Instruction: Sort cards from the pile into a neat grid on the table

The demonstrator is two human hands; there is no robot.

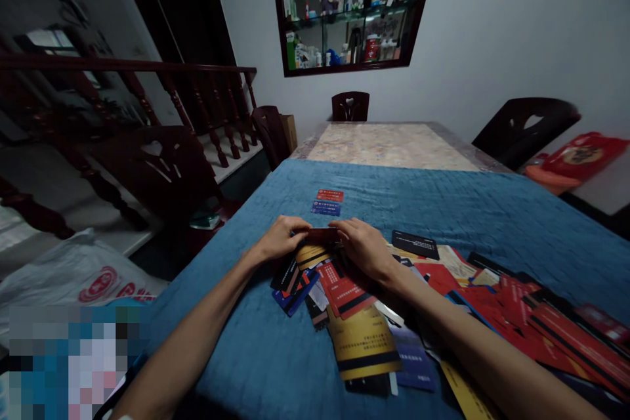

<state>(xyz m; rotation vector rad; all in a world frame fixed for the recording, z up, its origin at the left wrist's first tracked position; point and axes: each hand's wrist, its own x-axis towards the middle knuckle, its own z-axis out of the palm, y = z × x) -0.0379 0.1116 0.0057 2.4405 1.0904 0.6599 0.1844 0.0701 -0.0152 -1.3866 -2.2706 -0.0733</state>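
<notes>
Blue quilted cloth (443,210) is spread over the near half of the counter (388,144), and it serves as the landmark for what follows. At the cloth's near right a wide spill of plastic cards (516,315) is fanned out, red, gold, black and blue, overlapping loosely. Beyond the hands, toward the cloth's far edge, a red card (329,195) and a blue card (325,208) are laid one behind the other, well apart from the spill.

A dark card (322,234) is held at about the middle of the cloth, just above the heap's far-left end. It is judged light, thin, stiff and slick, best pinched by its short edges, since flat faces would slide.

Both forearms are stretched forward from the cloth's near edge and converge. The left hand (280,237) is closed on the card's left end, fingers curled; the right hand (367,249) is closed on its right end, palm down over the heap.
</notes>
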